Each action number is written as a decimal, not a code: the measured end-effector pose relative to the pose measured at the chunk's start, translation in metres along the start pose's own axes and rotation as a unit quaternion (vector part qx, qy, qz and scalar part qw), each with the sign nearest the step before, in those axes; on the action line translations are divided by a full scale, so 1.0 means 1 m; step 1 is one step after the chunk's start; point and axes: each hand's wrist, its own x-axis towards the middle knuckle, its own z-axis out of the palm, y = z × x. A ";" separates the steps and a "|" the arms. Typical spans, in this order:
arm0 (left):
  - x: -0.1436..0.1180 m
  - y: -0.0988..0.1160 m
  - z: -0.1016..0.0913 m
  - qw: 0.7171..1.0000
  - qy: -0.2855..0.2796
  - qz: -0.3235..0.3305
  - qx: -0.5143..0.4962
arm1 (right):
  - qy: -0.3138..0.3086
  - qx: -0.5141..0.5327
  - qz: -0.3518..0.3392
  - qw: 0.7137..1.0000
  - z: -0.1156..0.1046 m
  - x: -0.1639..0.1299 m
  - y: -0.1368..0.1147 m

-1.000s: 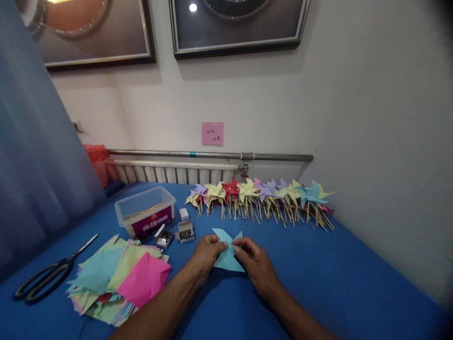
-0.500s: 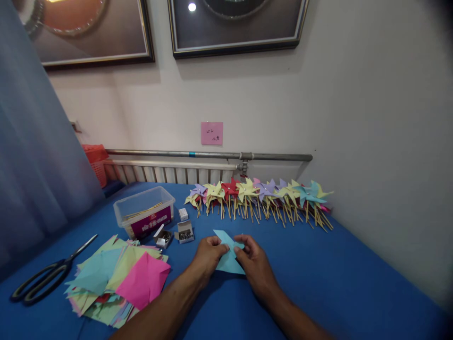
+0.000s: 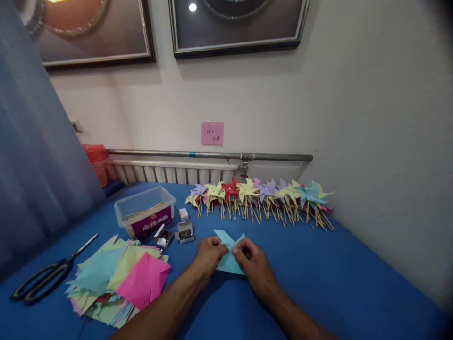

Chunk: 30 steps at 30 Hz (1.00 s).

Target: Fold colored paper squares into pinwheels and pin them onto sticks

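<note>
Between my hands is a light blue paper square (image 3: 229, 266) with cut corners, some of them bent in toward its middle. My left hand (image 3: 209, 255) pinches its left side, thumb on top near the centre. From the right, my right hand (image 3: 252, 256) presses a folded corner toward the centre with thumb and fingertips. Beyond my left hand stand two opened small boxes of metal pins, one box (image 3: 185, 233) nearer the middle and another box (image 3: 163, 237) to its left. A small closed white box (image 3: 183, 214) lies behind them.
A pile of cut coloured paper (image 3: 118, 278) lies left of my forearm, with black-handled scissors (image 3: 53, 274) beside it. A clear plastic tub (image 3: 145, 212) holds thin sticks. Finished paper pinwheels (image 3: 258, 196) lie in a row along the wall, below a metal pipe (image 3: 212, 155).
My right hand has brought a corner of the blue paper inward to the centre, and its fingers have closed there. Another corner now points up behind them. My left hand keeps its place.
</note>
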 end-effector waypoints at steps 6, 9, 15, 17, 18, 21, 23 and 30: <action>0.002 -0.003 -0.001 1.000 -0.002 0.005 0.009 | -0.012 0.010 -0.012 1.000 -0.002 0.002 -0.004; 0.003 -0.004 -0.001 1.000 -0.005 0.004 0.007 | -0.026 0.005 -0.006 1.000 -0.004 0.003 -0.007; 0.003 -0.004 -0.003 1.000 -0.006 0.009 0.015 | -0.033 0.010 0.001 0.999 -0.006 0.003 -0.011; 0.003 -0.004 -0.003 1.000 -0.006 0.009 0.019 | -0.041 0.016 -0.001 0.999 -0.006 0.004 -0.010; 0.003 -0.004 -0.003 1.000 -0.006 0.008 0.019 | -0.044 0.020 -0.002 0.999 -0.006 0.004 -0.008; 0.002 -0.003 -0.002 1.000 -0.014 0.008 0.017 | -0.035 0.022 -0.003 0.999 -0.004 0.005 0.000; 0.001 -0.003 -0.002 1.000 -0.014 0.009 0.017 | -0.019 0.015 -0.002 1.000 -0.002 0.004 0.005; 0.002 -0.006 -0.001 1.000 -0.009 0.008 0.011 | 0.013 -0.018 -0.001 1.000 0.005 0.000 0.005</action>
